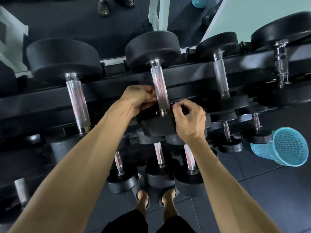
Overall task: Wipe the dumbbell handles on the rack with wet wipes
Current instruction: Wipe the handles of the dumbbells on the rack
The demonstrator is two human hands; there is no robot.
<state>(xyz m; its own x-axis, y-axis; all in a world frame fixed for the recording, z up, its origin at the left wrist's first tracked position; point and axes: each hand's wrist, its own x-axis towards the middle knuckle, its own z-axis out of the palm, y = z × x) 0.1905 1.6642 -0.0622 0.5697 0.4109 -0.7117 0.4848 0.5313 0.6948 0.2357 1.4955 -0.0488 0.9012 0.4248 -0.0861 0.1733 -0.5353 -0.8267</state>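
The centre dumbbell's knurled steel handle (159,88) runs away from me between two black heads on the top shelf of the rack (193,71). My left hand (138,98) is at the handle's near end on its left side, fingers curled with the tips against the steel. My right hand (188,118) sits on the near head (158,126), its thumb and forefinger pinched together beside the handle's collar. No wet wipe shows in either hand, and what the fingers hold is hidden. Other handles lie to the left (78,103) and right (220,76).
Lower shelves hold several smaller dumbbells (158,172) in front of my sandalled feet (143,199). A blue mesh basket (286,147) lies tilted on the dark floor at the right. A mirror behind the rack reflects a person's feet (104,7).
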